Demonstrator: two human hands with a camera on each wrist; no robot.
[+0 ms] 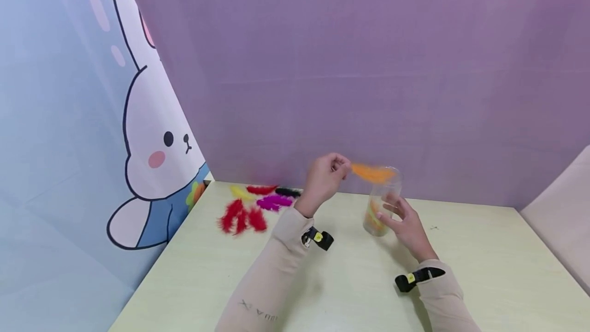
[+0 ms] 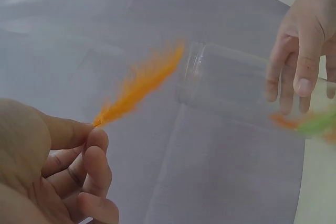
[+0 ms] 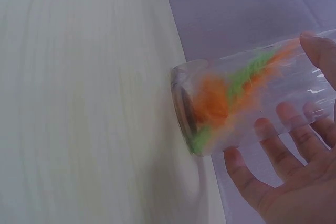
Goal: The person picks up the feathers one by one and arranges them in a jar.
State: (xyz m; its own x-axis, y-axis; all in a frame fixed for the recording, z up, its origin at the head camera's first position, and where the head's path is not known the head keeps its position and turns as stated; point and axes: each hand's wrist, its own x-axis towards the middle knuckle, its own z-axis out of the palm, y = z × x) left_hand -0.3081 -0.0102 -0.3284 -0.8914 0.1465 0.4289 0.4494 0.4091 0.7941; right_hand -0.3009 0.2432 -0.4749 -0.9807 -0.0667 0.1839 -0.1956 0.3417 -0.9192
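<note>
Head cam: I've got bright, even light w/ faint soft shadows on the table (image 1: 359, 291); orange feather (image 1: 373, 173) looks blurry. L wrist pic: hazy, low contrast. R wrist pic: slightly soft, small white glints on clear container (image 3: 278, 98).

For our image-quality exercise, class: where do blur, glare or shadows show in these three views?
Head view: the orange feather looks smeared, and soft shadow falls on the tabletop beside the left sleeve; left wrist view: the transparent jar looks hazy and washed out; right wrist view: small white highlights on the jar's wall, plus soft shadow on the tabletop near its base.
</note>
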